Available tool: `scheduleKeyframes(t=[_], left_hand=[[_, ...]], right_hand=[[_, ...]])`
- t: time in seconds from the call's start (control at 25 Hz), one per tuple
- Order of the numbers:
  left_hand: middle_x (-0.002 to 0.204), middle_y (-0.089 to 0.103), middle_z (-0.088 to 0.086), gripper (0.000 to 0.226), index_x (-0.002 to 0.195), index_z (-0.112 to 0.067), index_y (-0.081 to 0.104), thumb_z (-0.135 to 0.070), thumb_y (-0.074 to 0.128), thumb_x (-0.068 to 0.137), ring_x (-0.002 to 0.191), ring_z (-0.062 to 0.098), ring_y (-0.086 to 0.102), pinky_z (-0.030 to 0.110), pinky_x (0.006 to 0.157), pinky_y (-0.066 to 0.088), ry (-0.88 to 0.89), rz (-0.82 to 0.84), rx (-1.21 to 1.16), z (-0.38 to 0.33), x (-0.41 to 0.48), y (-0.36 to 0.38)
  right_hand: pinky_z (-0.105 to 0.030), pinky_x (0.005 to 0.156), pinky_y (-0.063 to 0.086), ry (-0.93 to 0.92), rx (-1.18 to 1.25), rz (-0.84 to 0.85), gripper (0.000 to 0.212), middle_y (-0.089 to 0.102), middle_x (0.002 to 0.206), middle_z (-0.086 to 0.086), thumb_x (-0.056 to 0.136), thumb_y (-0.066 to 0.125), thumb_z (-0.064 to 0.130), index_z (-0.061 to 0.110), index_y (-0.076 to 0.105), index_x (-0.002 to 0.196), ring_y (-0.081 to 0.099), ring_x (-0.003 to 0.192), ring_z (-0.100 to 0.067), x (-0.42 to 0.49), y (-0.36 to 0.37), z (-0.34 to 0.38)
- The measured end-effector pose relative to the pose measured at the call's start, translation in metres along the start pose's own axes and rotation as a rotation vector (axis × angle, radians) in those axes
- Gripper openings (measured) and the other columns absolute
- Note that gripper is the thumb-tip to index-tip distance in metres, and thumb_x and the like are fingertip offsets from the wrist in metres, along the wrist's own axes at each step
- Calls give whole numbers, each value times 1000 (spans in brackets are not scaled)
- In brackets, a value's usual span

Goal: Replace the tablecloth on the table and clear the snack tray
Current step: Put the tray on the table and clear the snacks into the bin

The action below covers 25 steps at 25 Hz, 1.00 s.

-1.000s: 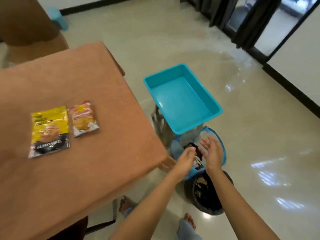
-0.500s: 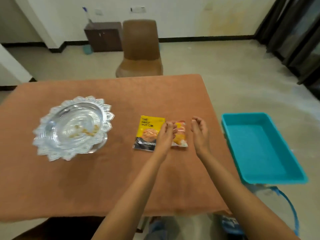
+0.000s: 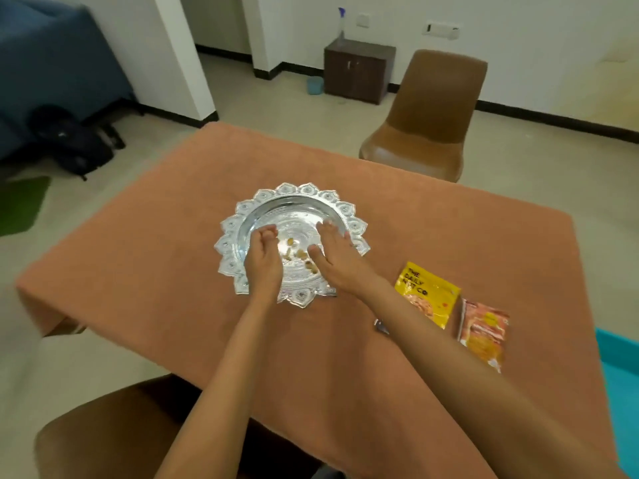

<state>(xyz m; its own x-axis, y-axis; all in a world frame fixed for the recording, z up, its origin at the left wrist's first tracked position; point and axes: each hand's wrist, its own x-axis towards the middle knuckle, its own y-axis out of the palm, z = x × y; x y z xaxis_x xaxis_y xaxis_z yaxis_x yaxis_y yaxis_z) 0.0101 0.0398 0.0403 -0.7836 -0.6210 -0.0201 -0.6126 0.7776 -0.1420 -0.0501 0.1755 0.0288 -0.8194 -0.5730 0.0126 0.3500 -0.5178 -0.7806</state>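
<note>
A silver snack tray (image 3: pixel 293 206) with a scalloped rim sits mid-table on the orange tablecloth (image 3: pixel 155 278). Several small yellow-brown snack pieces (image 3: pixel 301 254) lie in its middle. My left hand (image 3: pixel 262 261) is over the tray's left side with its fingertips bunched together; I cannot see whether anything is between them. My right hand (image 3: pixel 337 259) lies on the tray's right side with straight fingers, its thumb close to the pieces. A yellow snack packet (image 3: pixel 430 292) and an orange snack packet (image 3: pixel 484 331) lie flat on the cloth to the right.
A teal plastic bin (image 3: pixel 622 392) shows at the right edge, beside the table. One brown chair (image 3: pixel 432 115) stands at the far side, and another brown chair (image 3: pixel 103 437) is at the near side. A dark cabinet (image 3: pixel 359 70) and a black bag (image 3: pixel 69 143) stand farther off.
My view swung left from the bin and the floor basket to the table. Both hands moved from beside the packets into the silver tray.
</note>
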Motion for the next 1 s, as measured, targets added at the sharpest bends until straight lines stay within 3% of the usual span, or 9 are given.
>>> scheduleKeyframes(t=[0.12,0.24,0.32,0.52,0.64,0.76,0.88,0.96,1.0], left_hand=[[119,62,0,28,119,-16,56,-9,45,94,118,23,52,38,106,36,130,-111,401,31,25,-28],[137,53,5,39,126,-17,54,-4,50,89,141,26,29,42,118,3,153,-127,732,56,38,-43],[144,47,5,39,128,-15,54,-4,48,90,144,25,23,43,118,14,133,-124,707,62,44,-45],[144,47,2,39,126,-15,55,-2,41,93,144,22,24,43,113,25,166,-136,635,69,48,-48],[142,50,0,38,126,-17,56,-2,40,95,143,20,26,44,113,27,186,-133,624,72,51,-50],[141,51,-1,37,127,-18,56,-4,40,97,142,19,28,43,113,27,187,-135,622,72,56,-48],[141,51,0,40,131,-17,53,-4,39,96,142,20,29,42,112,26,166,-129,613,71,57,-48],[141,50,2,44,136,-15,48,-3,39,95,140,21,32,42,112,29,179,-110,592,70,58,-51],[142,50,3,47,139,-13,45,-2,39,94,138,22,35,42,111,31,190,-111,580,70,59,-52]], right_hand=[[-42,117,-6,193,-231,203,70,-4,159,-20,102,22,46,0,1,151,-7,147,-29,28,33,11],[-47,115,-11,382,-331,320,79,-16,155,-24,99,21,52,-1,-9,149,-18,144,-37,34,59,26],[-48,114,-13,436,-246,367,77,-22,153,-26,100,20,48,-1,-14,148,-24,141,-39,40,69,41],[-36,115,-11,31,100,363,64,-22,156,-12,104,24,28,1,-15,148,-22,143,-25,57,72,39],[-40,118,-8,84,2,198,62,-13,158,-15,104,24,29,2,-8,150,-15,145,-26,84,59,9],[-37,119,-7,-47,-184,310,61,-8,159,-14,104,19,34,3,-4,151,-11,146,-21,89,70,10],[-25,119,5,-343,24,394,57,16,158,-7,103,24,29,3,11,151,8,143,-6,83,79,29],[-19,116,16,-297,207,306,51,31,149,-3,103,29,25,2,24,148,23,135,-3,94,77,35],[-27,118,19,-212,213,232,53,31,151,-5,101,28,30,3,27,147,25,137,-9,102,78,35]])
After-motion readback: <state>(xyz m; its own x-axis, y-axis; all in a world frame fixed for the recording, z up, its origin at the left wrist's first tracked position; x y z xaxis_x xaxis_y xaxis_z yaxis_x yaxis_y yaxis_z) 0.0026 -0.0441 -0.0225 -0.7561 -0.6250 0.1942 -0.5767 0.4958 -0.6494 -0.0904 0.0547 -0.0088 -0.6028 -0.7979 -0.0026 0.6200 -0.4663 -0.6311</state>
